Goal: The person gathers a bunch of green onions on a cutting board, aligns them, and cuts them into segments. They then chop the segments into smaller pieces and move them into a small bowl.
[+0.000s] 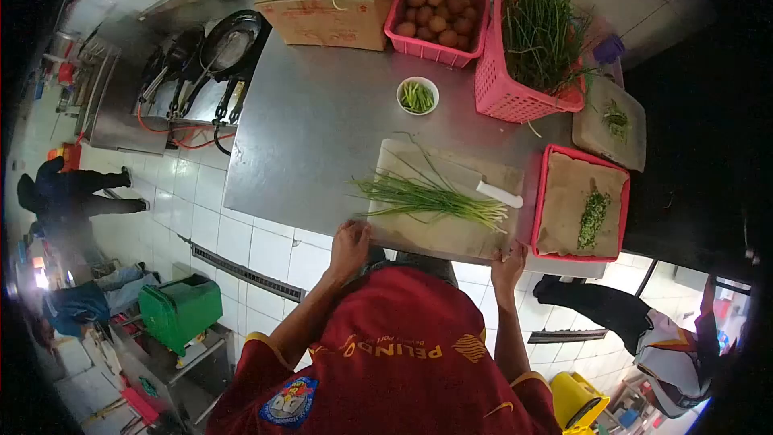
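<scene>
1. We have both hands at the near side of the cutting board [394, 231], which lies on the metal surface [302, 121]. Our left hand [349, 251] is at its near left corner, our right hand [508, 267] at its near right corner.

2. On the left, our grip has curled fingers at the edge; on the right, the fingertips meet the corner, with the thumb close by. We cannot tell whether either one pinches the board or merely rests against it.

3. The spring onions [439, 200] lie on the board between our hands and just beyond them. Their long axis runs mostly left to right, slanting slightly towards us at the right. The pale root ends are nearer our right hand, the loose green tips nearer our left.

4. The knife [499, 194] lies just beyond the root ends, its white handle to the right and its blade pointing left and away, partly under the leaves. Our right hand is the nearer to that handle, but apart from it.

5. Beyond the board we see a white bowl [418, 111] of cut green pieces. To the right is a lined pink tray [584, 258] holding chopped greens [594, 217]; farther back stand a basket [431, 51] of eggs and a taller basket [501, 89] of long greens.
</scene>
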The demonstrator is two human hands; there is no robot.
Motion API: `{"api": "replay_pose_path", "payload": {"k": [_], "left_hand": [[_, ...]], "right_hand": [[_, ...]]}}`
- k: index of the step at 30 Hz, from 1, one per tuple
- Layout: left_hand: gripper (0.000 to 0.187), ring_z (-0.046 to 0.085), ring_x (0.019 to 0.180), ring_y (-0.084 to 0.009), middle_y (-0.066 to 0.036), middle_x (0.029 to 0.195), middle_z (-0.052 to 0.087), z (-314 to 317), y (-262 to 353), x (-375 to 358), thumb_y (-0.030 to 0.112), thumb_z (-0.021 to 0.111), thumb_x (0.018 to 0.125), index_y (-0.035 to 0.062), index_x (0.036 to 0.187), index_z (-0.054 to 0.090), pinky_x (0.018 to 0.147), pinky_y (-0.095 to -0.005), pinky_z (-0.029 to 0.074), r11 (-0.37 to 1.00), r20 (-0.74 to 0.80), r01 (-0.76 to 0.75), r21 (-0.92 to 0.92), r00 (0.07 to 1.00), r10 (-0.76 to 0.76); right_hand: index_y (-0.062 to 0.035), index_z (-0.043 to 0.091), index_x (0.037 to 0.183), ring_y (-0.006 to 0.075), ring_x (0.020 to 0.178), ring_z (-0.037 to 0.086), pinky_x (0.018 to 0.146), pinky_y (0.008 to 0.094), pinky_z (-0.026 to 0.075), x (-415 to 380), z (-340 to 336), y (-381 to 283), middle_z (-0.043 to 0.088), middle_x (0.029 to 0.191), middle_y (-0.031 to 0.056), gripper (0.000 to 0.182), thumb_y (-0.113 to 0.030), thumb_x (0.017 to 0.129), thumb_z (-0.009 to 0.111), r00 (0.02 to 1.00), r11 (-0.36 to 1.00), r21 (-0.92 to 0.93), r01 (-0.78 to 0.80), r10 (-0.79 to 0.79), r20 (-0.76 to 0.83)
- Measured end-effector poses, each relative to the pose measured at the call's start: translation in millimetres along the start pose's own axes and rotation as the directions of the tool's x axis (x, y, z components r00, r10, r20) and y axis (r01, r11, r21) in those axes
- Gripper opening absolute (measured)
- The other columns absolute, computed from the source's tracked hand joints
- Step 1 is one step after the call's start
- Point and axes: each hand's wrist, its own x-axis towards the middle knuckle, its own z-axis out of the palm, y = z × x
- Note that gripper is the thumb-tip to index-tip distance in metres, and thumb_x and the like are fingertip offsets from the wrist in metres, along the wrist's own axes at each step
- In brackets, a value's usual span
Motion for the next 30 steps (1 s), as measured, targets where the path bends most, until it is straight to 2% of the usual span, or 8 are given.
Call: {"api": "replay_pose_path", "payload": {"k": [10, 13, 14, 17, 19, 23, 26, 30], "left_hand": [[0.027, 0.064, 0.095, -0.0397, -0.022, 0.098, 0.068, -66, -27, 46, 0.021, 0.062, 0.094, -0.003, 0.099, 0.071, 0.084, -0.0445, 0.05, 0.992, 0.072, -0.042, 0.115, 0.997, 0.034], [0.027, 0.064, 0.093, -0.037, -0.021, 0.094, 0.068, -78, -26, 50, 0.021, 0.062, 0.094, -0.0035, 0.099, 0.071, 0.082, -0.0418, 0.05, 0.999, 0.149, 0.045, -0.018, 0.988, -0.042], [0.023, 0.063, 0.092, -0.0348, -0.02, 0.097, 0.067, -82, -28, 50, 0.018, 0.064, 0.092, -0.0031, 0.1, 0.069, 0.079, -0.0403, 0.05, 1.0, 0.174, -0.008, 0.023, 0.985, 0.004], [0.02, 0.06, 0.092, -0.036, -0.019, 0.099, 0.063, -82, -11, 53, 0.014, 0.067, 0.089, -0.0006, 0.103, 0.064, 0.079, -0.0424, 0.048, 0.992, -0.017, -0.085, 0.095, 0.996, 0.087], [0.021, 0.059, 0.094, -0.0365, -0.017, 0.099, 0.061, -77, -3, 60, 0.012, 0.068, 0.087, 0.0015, 0.104, 0.061, 0.08, -0.0442, 0.047, 0.961, -0.01, -0.253, 0.111, 0.967, 0.256], [0.022, 0.057, 0.095, -0.0359, -0.014, 0.098, 0.059, -57, 27, 75, 0.012, 0.068, 0.086, 0.0039, 0.104, 0.061, 0.085, -0.0467, 0.045, 0.786, 0.1, -0.61, 0.104, 0.792, 0.602], [0.019, 0.057, 0.096, -0.033, -0.012, 0.099, 0.06, -56, 58, 81, 0.014, 0.069, 0.086, 0.0054, 0.102, 0.062, 0.086, -0.0462, 0.044, 0.701, 0.212, -0.709, 0.074, 0.699, 0.683], [0.018, 0.057, 0.097, -0.031, -0.01, 0.098, 0.061, -51, 64, 82, 0.016, 0.069, 0.086, 0.0067, 0.1, 0.063, 0.086, -0.0452, 0.044, 0.695, 0.234, -0.714, 0.082, 0.692, 0.683]], "right_hand": [[0.0034, 0.056, 0.119, 0.0418, 0.108, 0.054, 0.093, 0.0481, 0.044, -6, 44, -56, 0.056, 0.113, 0.0238, 0.046, -0.01, 0.079, 0.072, 0.999, 0.997, 0.062, 0.054, -0.054, -0.004], [0.0023, 0.056, 0.118, 0.0414, 0.106, 0.054, 0.091, 0.0484, 0.045, -5, 40, -59, 0.057, 0.11, 0.0232, 0.043, -0.011, 0.081, 0.071, 0.999, 0.999, 0.045, 0.022, -0.024, 0.029], [0.0017, 0.057, 0.116, 0.0415, 0.104, 0.055, 0.09, 0.0486, 0.045, 1, 32, -58, 0.058, 0.107, 0.0227, 0.037, -0.011, 0.083, 0.068, 0.992, 0.999, -0.012, 0.037, -0.035, 0.12], [0.0008, 0.055, 0.118, 0.0443, 0.107, 0.052, 0.094, 0.0528, 0.043, 27, 21, -86, 0.056, 0.112, 0.0245, 0.034, -0.003, 0.084, 0.061, 0.998, 0.984, -0.171, 0.053, -0.055, -0.01], [-0.0007, 0.057, 0.114, 0.0416, 0.107, 0.053, 0.094, 0.0512, 0.043, 54, 20, -106, 0.057, 0.114, 0.0223, 0.029, -0.002, 0.085, 0.06, 0.977, 0.976, -0.09, 0.2, -0.205, -0.049], [-0.0027, 0.059, 0.117, 0.0372, 0.112, 0.054, 0.098, 0.046, 0.045, 105, 43, -130, 0.058, 0.115, 0.0181, 0.034, -0.009, 0.085, 0.067, 0.911, 0.909, -0.093, 0.407, -0.396, 0.116], [-0.0026, 0.059, 0.121, 0.0362, 0.115, 0.053, 0.101, 0.0446, 0.044, 131, 54, -124, 0.058, 0.117, 0.0166, 0.04, -0.01, 0.083, 0.07, 0.818, 0.848, -0.142, 0.511, -0.428, 0.385], [-0.0013, 0.058, 0.121, 0.0355, 0.117, 0.052, 0.102, 0.0445, 0.043, 138, 54, -115, 0.057, 0.119, 0.0166, 0.042, -0.009, 0.082, 0.071, 0.809, 0.813, -0.243, 0.529, -0.397, 0.434]]}}
